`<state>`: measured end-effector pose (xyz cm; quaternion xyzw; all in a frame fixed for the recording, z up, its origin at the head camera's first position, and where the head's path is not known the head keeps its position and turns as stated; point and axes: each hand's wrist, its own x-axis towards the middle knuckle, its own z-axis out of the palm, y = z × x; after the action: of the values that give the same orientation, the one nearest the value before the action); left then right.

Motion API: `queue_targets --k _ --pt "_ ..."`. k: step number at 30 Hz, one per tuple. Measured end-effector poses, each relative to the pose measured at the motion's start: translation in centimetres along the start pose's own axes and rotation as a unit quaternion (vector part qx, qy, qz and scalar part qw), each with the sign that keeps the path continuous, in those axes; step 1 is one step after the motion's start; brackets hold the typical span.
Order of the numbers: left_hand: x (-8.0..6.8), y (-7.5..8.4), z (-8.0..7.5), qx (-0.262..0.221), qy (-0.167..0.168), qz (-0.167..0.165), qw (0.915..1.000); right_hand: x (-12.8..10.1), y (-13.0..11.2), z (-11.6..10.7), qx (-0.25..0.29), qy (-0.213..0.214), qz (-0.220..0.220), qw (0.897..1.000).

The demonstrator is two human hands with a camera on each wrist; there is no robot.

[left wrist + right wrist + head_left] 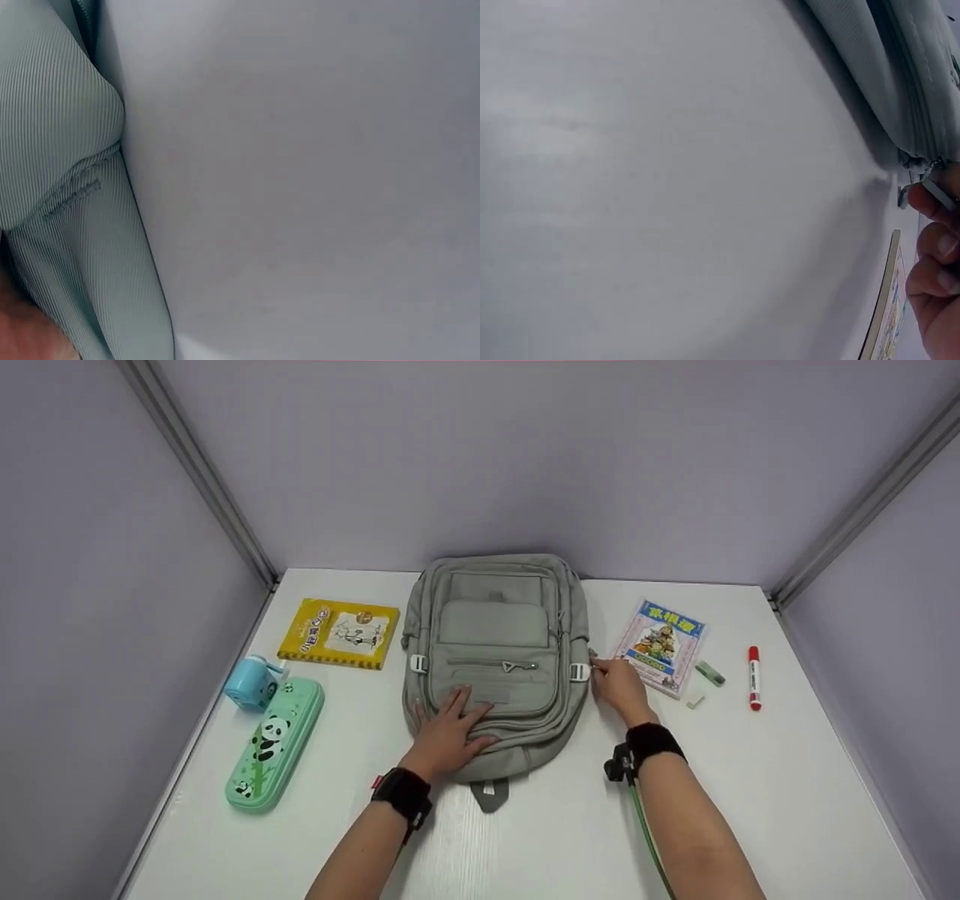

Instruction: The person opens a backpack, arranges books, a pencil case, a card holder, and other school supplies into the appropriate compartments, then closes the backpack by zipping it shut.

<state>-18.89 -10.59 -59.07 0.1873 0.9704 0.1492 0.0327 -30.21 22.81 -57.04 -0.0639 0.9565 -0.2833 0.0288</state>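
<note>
grey ribbed fabric: a backpack (495, 660) lies flat, front up, mid-surface (787, 780), straps hidden underneath.

left hand (450, 731) flat on the lower front pocket, fingers spread and straight, pressing the bag down. no grip there, just a palm weight. left wrist view shows only the fabric (67, 187) and bare white surface.

right hand (616, 684) at the bag's right edge, just beside the side buckle. right wrist view: fingers (936, 247) curled, thumb and forefinger pinched together on a small zipper pull (934, 189) where the zip track ends. grip is clamped on that pull.

step in hand, as i judge it: starting the main zip, bag held steady by the other hand.

next move likely calls for drawing the pull along the track, up and around the bag's curve, with the left palm holding against the drag. fabric may bunch at the corner.

around the grip: a picture book (660, 646) touching or just beside the right hand's far side; beyond it an eraser (709, 673) and red marker (754, 678). well away to the left: yellow book (339, 633), blue sharpener (253, 682), panda pencil case (274, 744).
</note>
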Motion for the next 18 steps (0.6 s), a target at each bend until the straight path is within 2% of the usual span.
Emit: queue_targets --k 5,10,18 --pt "-0.1 0.1 -0.4 -0.008 0.0 0.003 1.0 -1.0 -0.6 -1.0 -0.041 -0.03 -0.036 0.998" --pt "-0.1 0.2 -0.5 -0.011 0.005 0.004 0.9999 -2.5 -1.1 -1.9 -0.081 -0.04 -0.073 0.993" --pt "0.1 0.2 -0.3 -0.015 -0.006 -0.01 0.9998 -4.8 -1.4 -2.4 -0.062 -0.096 -0.098 0.989"
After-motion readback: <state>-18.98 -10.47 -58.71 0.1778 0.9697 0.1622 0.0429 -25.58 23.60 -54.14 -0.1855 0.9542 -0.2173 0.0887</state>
